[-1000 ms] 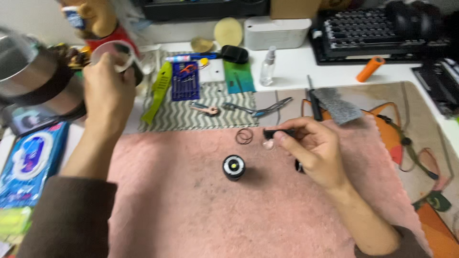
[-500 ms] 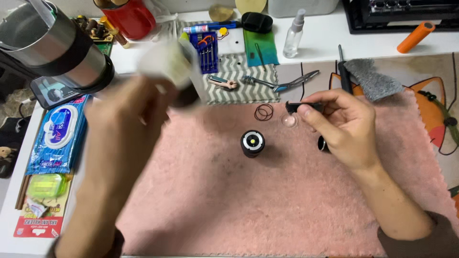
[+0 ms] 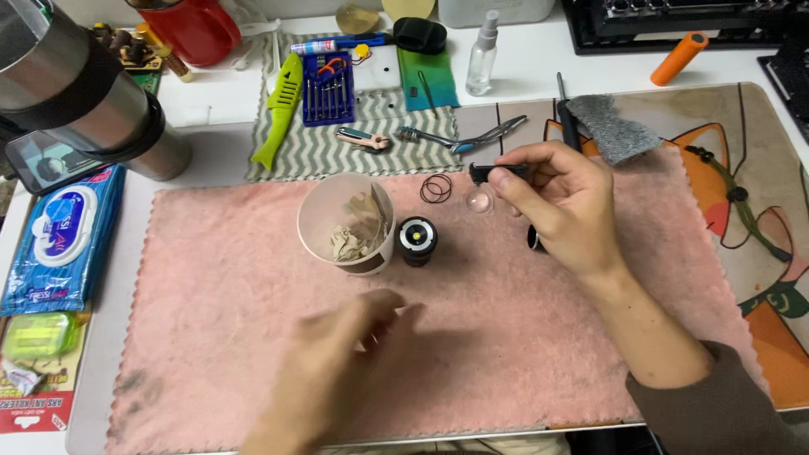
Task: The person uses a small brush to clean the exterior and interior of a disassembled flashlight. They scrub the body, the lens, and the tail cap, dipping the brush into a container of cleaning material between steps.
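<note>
Head view: the right hand (image 3: 560, 202) pinches a small black tool (image 3: 491, 172) between thumb and fingers above a small clear glass lens (image 3: 480, 200) lying on the pink fleece mat (image 3: 211, 320). The left hand (image 3: 337, 371), blurred, hovers empty with fingers loosely spread, near a translucent plastic cup holding crumpled tissue (image 3: 347, 226). A short black cylindrical flashlight head (image 3: 417, 241) stands just beside the cup.
</note>
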